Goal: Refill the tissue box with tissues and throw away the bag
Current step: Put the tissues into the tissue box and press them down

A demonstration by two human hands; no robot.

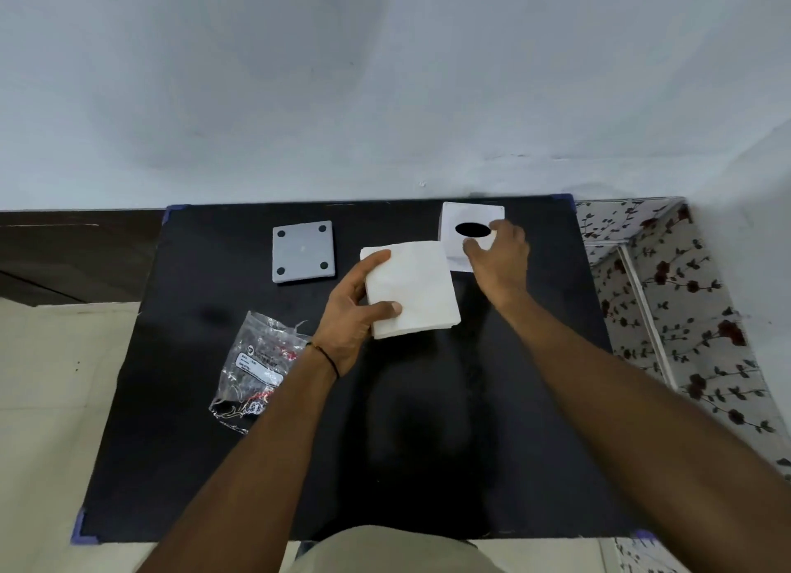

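My left hand (349, 315) grips a thick stack of white tissues (413, 288) by its left edge, just above the middle of the black table (257, 465). The white tissue box (456, 247), with a dark oval slot on top, stands at the back right. My right hand (498, 251) rests on the box's right front corner, fingers curled around it. The box's grey base plate (303, 251), with a black pad at each corner, lies loose at the back left. The crumpled clear plastic bag (252, 371) with a white label lies at the left, beside my left wrist.
A blue-grey wall rises right behind the table. A floral cloth (667, 298) covers something to the right of the table. Pale floor tiles (51, 401) show on the left.
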